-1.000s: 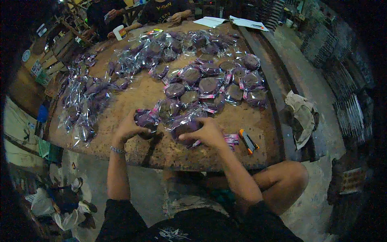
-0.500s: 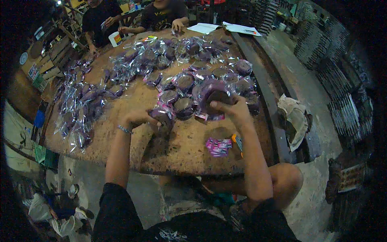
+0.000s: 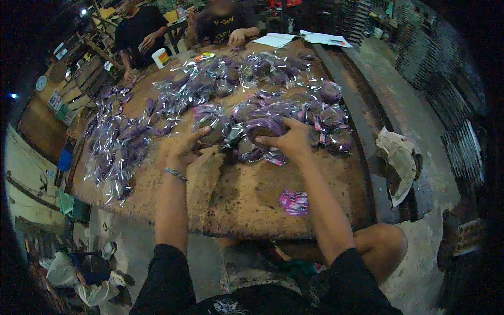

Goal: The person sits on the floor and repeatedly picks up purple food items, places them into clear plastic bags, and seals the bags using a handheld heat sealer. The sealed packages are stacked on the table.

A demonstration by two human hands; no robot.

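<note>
My left hand (image 3: 190, 143) grips a round brown disc in crinkled clear wrap with a pink label (image 3: 209, 123), near the middle of the pile. Beside it, my right hand (image 3: 288, 137) grips a purple round wrapped package (image 3: 265, 125), thumb across its near side. Several similar wrapped discs (image 3: 333, 118) crowd to the right and behind. A longer heap of wrapped purple packages (image 3: 118, 144) spreads along the left. Loose pink printed slips (image 3: 294, 202) lie beside my right forearm.
Two co-workers (image 3: 135, 34) (image 3: 220, 23) occupy the far side of the wooden table (image 3: 210, 194), near a white tub (image 3: 160, 58) and open papers (image 3: 323, 39). A beige cloth (image 3: 396, 157) lies on the right rail; metal stacks (image 3: 457, 142) stand beyond.
Both hands have moved farther forward into the pile, each with a package. The orange cutter seen earlier beside the pink slips is now out of sight around my right forearm.
</note>
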